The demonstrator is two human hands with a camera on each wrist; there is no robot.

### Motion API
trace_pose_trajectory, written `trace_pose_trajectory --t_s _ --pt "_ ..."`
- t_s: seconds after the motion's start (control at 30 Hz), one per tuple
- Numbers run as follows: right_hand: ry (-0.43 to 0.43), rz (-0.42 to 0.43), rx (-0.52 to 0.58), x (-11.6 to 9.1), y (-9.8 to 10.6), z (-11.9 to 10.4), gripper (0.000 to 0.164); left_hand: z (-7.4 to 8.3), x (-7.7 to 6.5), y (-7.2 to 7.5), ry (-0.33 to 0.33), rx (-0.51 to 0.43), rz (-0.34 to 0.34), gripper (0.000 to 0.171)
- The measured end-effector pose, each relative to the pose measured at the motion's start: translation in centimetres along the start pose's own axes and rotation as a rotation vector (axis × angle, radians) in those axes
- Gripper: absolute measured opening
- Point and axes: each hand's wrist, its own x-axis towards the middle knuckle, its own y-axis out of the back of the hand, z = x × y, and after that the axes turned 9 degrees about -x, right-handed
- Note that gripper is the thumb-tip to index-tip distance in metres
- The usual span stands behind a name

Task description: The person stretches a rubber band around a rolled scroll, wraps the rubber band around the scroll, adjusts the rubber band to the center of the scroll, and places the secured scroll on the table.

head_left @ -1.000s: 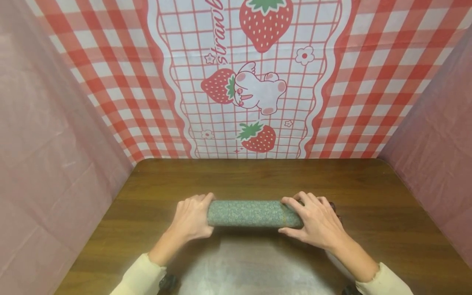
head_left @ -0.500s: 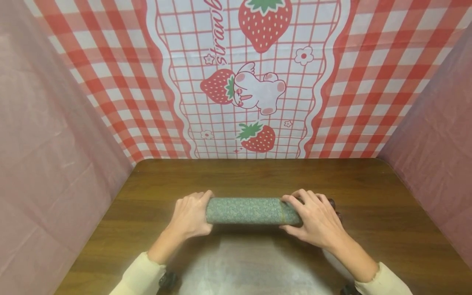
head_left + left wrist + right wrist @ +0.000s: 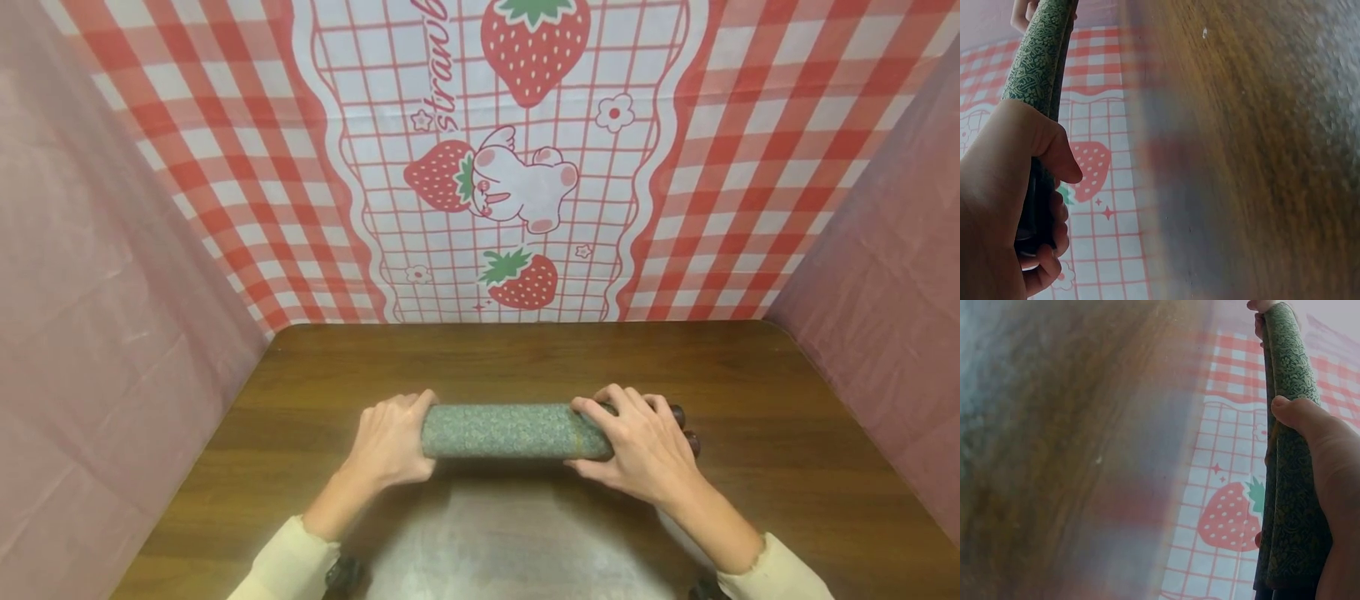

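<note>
A rolled scroll (image 3: pixel 502 431), covered in green patterned fabric, lies crosswise between my two hands in the head view. My left hand (image 3: pixel 392 440) grips its left end. In the left wrist view the fingers (image 3: pixel 1057 215) curl round a dark part there. My right hand (image 3: pixel 641 450) holds the scroll near its right end, with fingers on the far side and thumb on the near side. Two dark round knobs (image 3: pixel 692 443) stick out past that hand. The right wrist view shows the scroll (image 3: pixel 1294 487) as two rolls side by side, raised off the table.
Beneath is a brown wood-grain table (image 3: pixel 525 358), with a bright reflection toward me. A red-and-white checked cloth (image 3: pixel 750 167) with strawberries hangs behind it. Pink curtains (image 3: pixel 112 292) flank both sides.
Both hands and the scroll have shifted up very slightly in the head view. The knobs at the right end show a little more. The grip of both hands stays the same.
</note>
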Motion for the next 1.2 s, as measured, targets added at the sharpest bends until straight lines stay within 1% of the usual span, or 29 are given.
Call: trace_pose_trajectory --t_s 0.17,0.27,0.37,0.5,0.6,0.77,1.03,1.2 --pt "-0.015 -0.037 0.019 -0.02 0.16 -0.11 0.083 -0.02 -0.10 0.16 -0.005 0.005 0.005 0.062" --pt "-0.016 -0.077 0.078 0.01 0.45 0.04 0.079 -0.15 -0.19 0.31 -0.009 0.007 0.019 0.063" --pt "-0.024 -0.109 0.159 0.01 0.79 0.28 0.071 -0.27 -0.19 0.47 -0.013 0.007 0.031 0.063" --pt "-0.030 -0.126 0.215 -0.09 0.95 0.46 0.065 -0.34 -0.11 0.49 -0.012 0.008 0.026 0.065" --pt "-0.028 -0.116 0.213 -0.16 0.83 0.43 0.065 -0.32 -0.14 0.39 -0.011 0.013 0.021 0.066" --pt "-0.032 -0.093 0.195 -0.08 0.69 0.35 0.066 -0.20 -0.21 0.31 -0.021 0.017 0.039 0.066" --pt "-0.066 -0.110 0.201 -0.17 0.59 0.08 0.067 -0.01 -0.27 0.20 -0.038 0.028 0.059 0.066" --pt "-0.066 -0.124 0.197 -0.22 0.69 0.17 0.067 0.12 -0.27 0.19 -0.042 0.034 0.065 0.067"
